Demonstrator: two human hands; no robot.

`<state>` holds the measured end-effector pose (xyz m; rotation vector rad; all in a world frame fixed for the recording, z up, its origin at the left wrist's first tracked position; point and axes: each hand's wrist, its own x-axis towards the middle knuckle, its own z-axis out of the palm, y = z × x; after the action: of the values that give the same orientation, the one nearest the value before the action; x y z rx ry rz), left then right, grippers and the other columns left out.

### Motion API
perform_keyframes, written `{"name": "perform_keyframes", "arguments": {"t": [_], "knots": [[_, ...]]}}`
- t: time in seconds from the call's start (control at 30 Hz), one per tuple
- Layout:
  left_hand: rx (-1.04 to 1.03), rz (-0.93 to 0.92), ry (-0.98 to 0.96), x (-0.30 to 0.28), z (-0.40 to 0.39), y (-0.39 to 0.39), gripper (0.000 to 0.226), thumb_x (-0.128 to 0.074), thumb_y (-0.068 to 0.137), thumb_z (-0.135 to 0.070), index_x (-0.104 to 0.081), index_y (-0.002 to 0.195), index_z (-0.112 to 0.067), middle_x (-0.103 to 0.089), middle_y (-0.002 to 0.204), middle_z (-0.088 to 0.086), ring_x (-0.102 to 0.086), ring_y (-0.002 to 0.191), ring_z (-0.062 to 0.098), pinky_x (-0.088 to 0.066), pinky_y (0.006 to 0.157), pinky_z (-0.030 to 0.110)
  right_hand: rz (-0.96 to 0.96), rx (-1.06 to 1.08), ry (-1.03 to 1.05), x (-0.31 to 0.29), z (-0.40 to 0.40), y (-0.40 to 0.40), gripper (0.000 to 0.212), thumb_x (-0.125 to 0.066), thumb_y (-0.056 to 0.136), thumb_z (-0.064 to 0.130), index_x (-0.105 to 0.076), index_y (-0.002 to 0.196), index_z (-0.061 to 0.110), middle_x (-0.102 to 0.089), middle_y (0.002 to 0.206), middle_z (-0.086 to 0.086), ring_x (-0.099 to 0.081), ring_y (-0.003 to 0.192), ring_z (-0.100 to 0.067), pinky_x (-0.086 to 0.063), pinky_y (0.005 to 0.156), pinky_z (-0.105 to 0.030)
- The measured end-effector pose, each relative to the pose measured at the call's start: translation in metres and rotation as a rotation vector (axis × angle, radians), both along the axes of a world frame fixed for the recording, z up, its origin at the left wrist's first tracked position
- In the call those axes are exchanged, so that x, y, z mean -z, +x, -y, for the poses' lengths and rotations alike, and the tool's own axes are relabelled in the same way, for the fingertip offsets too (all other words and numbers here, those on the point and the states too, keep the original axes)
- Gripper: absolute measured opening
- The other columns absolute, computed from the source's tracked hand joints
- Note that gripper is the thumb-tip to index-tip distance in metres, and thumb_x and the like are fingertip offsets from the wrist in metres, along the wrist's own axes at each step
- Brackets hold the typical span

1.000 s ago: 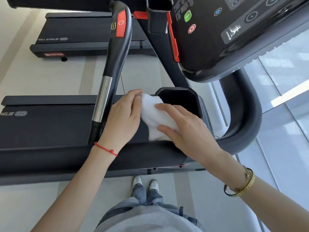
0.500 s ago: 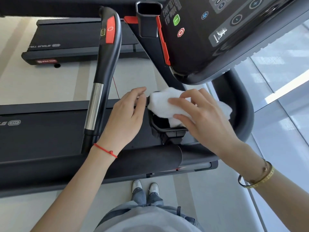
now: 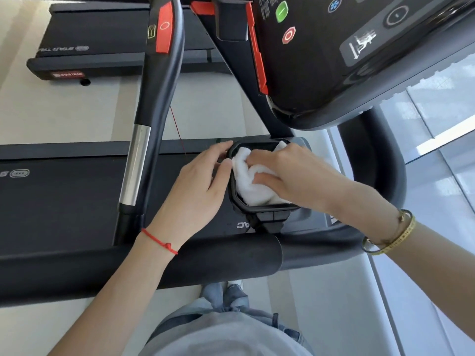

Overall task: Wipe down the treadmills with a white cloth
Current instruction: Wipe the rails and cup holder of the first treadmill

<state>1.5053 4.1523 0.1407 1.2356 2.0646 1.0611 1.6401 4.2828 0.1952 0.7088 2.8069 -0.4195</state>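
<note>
Treadmills get their wipe-down one fitting at a time: seen from above, a person in a grey top and jeans (image 3: 226, 299) stands beside the nearest machine, both arms reaching over its padded side rail (image 3: 218, 260) toward the black cup holder (image 3: 264, 208), the landmark of the scene. Inside that cup holder sits the white cloth (image 3: 246, 181), bunched and pushed down by the right hand (image 3: 288, 176), whose fingers curl into the fabric and grip it, apparently to scrub the tray's inner walls and floor. Just left of the cup holder, the left hand (image 3: 195, 191), a red string at its wrist, lies with fingers loosely extended against the tray's outer rim, thumb touching the edge, seemingly to brace the fitting against the rubbing. Gold bangles (image 3: 388, 235) ring the right wrist, on the near right of the cup holder. Left of the cup holder, a handlebar (image 3: 151, 98) with a steel sensor band and red button rises across the dark belt (image 3: 64, 196). Above and right of the cup holder hangs the console (image 3: 334, 47) with green and red buttons, not yet under the cloth. Beyond the cup holder, across pale flooring, a second treadmill (image 3: 102, 42) waits.
</note>
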Motion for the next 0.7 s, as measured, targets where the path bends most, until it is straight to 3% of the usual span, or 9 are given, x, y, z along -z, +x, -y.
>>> {"name": "perform_keyframes", "arguments": {"t": [0.07,0.2,0.37,0.4,0.47,0.53,0.7], "knots": [[0.013,0.020,-0.002,0.001,0.001,0.001,0.046,-0.042,0.098,-0.038,-0.044,0.143,-0.033,-0.058,0.128,-0.021,-0.057,0.109,-0.005,-0.042,0.087,0.006,0.008,-0.020,0.037,0.000,0.000,-0.004,0.031,-0.044,0.098,0.026,-0.054,0.127,0.029,-0.052,0.088,-0.006,-0.058,0.093,-0.035,-0.045,0.070,-0.035],[0.028,0.025,-0.007,0.003,0.003,0.001,0.052,-0.045,0.093,-0.043,-0.039,0.144,-0.039,-0.057,0.128,-0.024,-0.057,0.110,-0.003,-0.048,0.089,0.018,0.021,-0.103,0.069,-0.002,0.001,0.006,0.027,-0.039,0.097,0.029,-0.054,0.118,0.025,-0.053,0.090,0.005,-0.058,0.087,-0.029,-0.053,0.070,-0.043],[0.015,0.025,-0.005,0.006,0.003,0.001,0.051,-0.045,0.093,-0.043,-0.038,0.144,-0.041,-0.057,0.126,-0.023,-0.058,0.110,0.000,-0.049,0.084,0.019,-0.112,-0.192,0.029,-0.012,0.000,0.032,0.044,-0.060,0.087,0.013,-0.051,0.130,0.022,-0.064,0.110,0.005,-0.053,0.070,-0.021,-0.052,0.056,-0.039],[0.016,0.024,-0.002,0.006,0.003,0.001,0.051,-0.045,0.094,-0.043,-0.038,0.144,-0.041,-0.057,0.127,-0.023,-0.057,0.112,0.000,-0.050,0.087,0.021,-0.150,-0.229,0.016,-0.012,-0.001,0.037,0.048,-0.062,0.086,0.008,-0.053,0.131,0.020,-0.064,0.117,0.006,-0.054,0.072,-0.020,-0.053,0.059,-0.038],[0.017,0.024,0.003,0.007,0.003,0.001,0.050,-0.045,0.094,-0.043,-0.038,0.144,-0.041,-0.057,0.127,-0.023,-0.056,0.114,0.000,-0.051,0.095,0.026,-0.180,-0.314,0.001,-0.011,-0.006,0.044,0.051,-0.063,0.086,0.002,-0.055,0.133,0.021,-0.055,0.139,0.009,-0.064,0.095,-0.021,-0.056,0.079,-0.036],[0.015,0.024,0.004,0.007,0.003,0.001,0.050,-0.046,0.094,-0.042,-0.038,0.144,-0.041,-0.058,0.127,-0.022,-0.056,0.115,0.001,-0.051,0.098,0.029,-0.160,-0.399,0.007,-0.009,-0.011,0.047,0.057,-0.064,0.086,-0.002,-0.056,0.135,0.026,-0.043,0.151,0.013,-0.060,0.115,-0.018,-0.051,0.096,-0.035],[0.021,0.001,0.011,0.008,0.003,0.002,0.051,-0.045,0.094,-0.043,-0.039,0.145,-0.039,-0.058,0.128,-0.021,-0.057,0.115,0.000,-0.051,0.097,0.026,0.041,-0.536,0.139,-0.004,-0.013,0.040,0.071,-0.045,0.076,-0.006,-0.049,0.138,0.028,-0.021,0.161,0.013,-0.046,0.128,-0.016,-0.047,0.099,-0.036]]}}
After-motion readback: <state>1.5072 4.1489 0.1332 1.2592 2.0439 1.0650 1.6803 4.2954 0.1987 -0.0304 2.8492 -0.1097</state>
